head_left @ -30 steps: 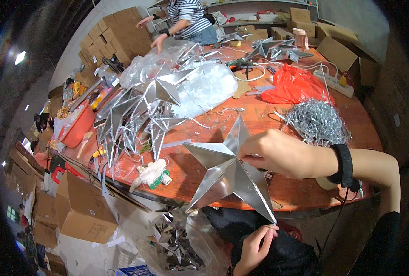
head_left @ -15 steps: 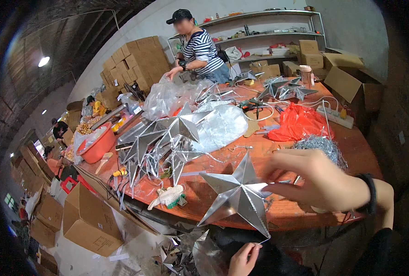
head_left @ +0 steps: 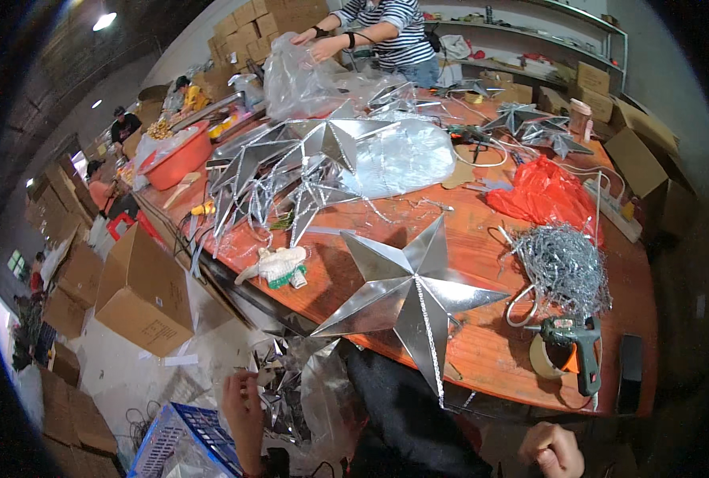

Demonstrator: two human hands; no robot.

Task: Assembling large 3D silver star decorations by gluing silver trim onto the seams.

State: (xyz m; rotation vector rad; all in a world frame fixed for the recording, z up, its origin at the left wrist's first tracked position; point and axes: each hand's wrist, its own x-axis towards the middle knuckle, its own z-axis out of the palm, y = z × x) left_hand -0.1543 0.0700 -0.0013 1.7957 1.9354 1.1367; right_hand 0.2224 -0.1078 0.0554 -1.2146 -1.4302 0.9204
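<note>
Left fingers (head_left: pixel 239 390): loosely curled beside foil scraps (head_left: pixel 279 382), holding nothing I can see
Right fingers (head_left: pixel 547 456): curled in, grip unclear
Star (head_left: pixel 409 293): silver, lying on worktop (head_left: pixel 490 350) edge
Glue gun (head_left: pixel 579 341): right of star

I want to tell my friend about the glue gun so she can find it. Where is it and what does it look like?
Start at the big orange-brown table and go to its near right corner, past the heap of silver tinsel wire. The glue gun lies there, partly over a roll of tape. It is the only dark green tool with an orange trigger, not shiny like the large silver star to its left.
</note>
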